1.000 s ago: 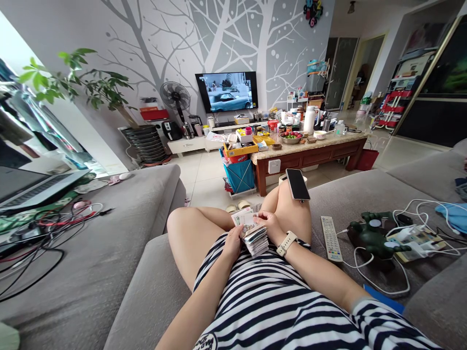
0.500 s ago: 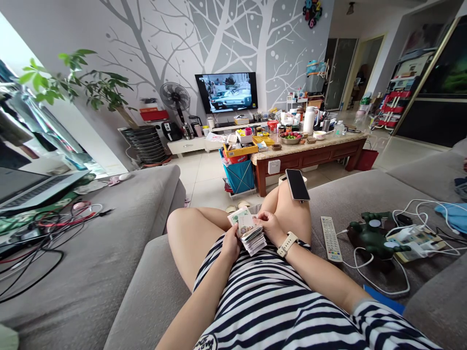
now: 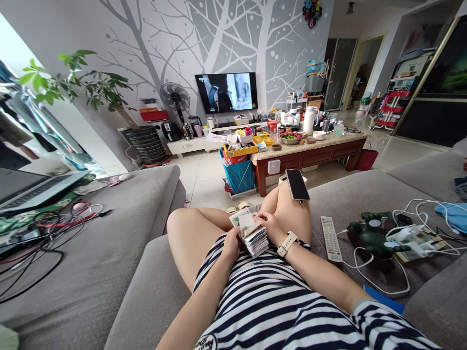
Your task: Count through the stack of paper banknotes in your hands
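Note:
I sit on a grey sofa (image 3: 109,272) with my legs folded. My left hand (image 3: 232,242) grips a thick stack of banknotes (image 3: 255,239) in my lap. My right hand (image 3: 269,226), with a pale watch (image 3: 286,243) on its wrist, pinches the top notes (image 3: 243,219) and bends them away from the stack. A black phone (image 3: 297,184) lies balanced on my right knee.
A white remote (image 3: 330,238), a green toy (image 3: 372,236) and white cables (image 3: 408,228) lie on the sofa to my right. A laptop (image 3: 32,187) and wires sit at left. Ahead stand a cluttered coffee table (image 3: 310,146), a blue bin (image 3: 239,175) and a TV (image 3: 226,92).
My right hand keeps flicking the top notes off the stack; the notes lifted, then dropped back slightly. The picture on the TV has changed. Nothing else moved.

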Demonstrator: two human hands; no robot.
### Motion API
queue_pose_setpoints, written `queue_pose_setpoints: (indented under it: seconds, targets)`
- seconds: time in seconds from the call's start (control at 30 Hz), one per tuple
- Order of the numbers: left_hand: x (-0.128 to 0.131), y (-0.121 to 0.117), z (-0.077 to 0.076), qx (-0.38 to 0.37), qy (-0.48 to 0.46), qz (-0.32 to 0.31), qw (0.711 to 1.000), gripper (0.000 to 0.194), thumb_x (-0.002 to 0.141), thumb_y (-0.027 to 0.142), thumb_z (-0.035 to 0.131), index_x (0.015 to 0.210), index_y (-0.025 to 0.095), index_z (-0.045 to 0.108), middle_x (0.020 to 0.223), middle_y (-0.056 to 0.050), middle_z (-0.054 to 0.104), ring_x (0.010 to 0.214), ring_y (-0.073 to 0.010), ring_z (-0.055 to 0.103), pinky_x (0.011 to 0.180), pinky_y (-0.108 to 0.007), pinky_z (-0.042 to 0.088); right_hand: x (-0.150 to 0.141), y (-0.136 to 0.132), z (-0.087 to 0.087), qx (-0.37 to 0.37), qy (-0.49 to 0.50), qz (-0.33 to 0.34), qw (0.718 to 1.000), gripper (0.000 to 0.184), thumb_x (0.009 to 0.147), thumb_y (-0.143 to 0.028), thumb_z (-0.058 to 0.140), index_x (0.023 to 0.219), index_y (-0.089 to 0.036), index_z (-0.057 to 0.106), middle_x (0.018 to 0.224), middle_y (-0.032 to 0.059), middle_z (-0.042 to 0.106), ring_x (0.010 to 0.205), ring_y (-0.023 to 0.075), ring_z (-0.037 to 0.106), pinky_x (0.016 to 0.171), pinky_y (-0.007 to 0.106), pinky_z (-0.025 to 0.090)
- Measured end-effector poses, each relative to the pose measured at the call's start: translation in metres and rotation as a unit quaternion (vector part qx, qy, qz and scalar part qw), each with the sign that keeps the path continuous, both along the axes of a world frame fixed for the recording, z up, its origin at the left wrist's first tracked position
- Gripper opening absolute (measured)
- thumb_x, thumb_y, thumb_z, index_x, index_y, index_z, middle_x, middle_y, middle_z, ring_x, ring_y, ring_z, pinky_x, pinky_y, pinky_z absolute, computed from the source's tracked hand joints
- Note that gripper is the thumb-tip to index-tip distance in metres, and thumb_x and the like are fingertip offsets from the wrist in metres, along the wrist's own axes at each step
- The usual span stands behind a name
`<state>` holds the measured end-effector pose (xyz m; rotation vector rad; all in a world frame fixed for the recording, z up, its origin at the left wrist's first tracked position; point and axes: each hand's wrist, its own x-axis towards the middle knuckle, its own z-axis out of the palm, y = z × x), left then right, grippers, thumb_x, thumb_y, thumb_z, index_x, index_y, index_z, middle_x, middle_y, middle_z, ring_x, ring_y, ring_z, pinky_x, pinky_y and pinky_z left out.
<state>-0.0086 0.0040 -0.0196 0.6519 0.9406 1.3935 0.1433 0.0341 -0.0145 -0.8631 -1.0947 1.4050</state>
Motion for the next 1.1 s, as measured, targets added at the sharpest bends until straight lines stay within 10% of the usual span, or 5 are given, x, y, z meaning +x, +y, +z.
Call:
queue_pose_setpoints:
  seconds: [0.67,1.1]
  targets:
    - [0.0,0.0,0.002,-0.011,0.038,0.05,0.998,0.023,0.071,0.02,0.058,0.05,0.021,0.051,0.047,0.004,0.053,0.048,-0.013,0.047,0.049,-0.023,0.041,0.0,-0.008,0.01,0.021,0.006,0.004,1.0,0.027,0.068,-0.04,0.072,0.072,-0.017,0.06,0.066,-0.0006,0.059,0.061,0.0133,0.05,0.062,0.027,0.038]
    - [0.006,-0.003,0.013,-0.034,-0.021,0.045,0.998,0.005,0.065,0.018,0.062,0.07,0.016,0.064,0.053,0.001,0.059,0.06,-0.0184,0.063,0.064,-0.029,0.053,0.004,-0.011,0.011,0.039,0.004,0.016,0.999,0.026,0.072,-0.042,0.069,0.071,-0.018,0.06,0.064,-0.0019,0.055,0.061,0.013,0.046,0.062,0.027,0.037]
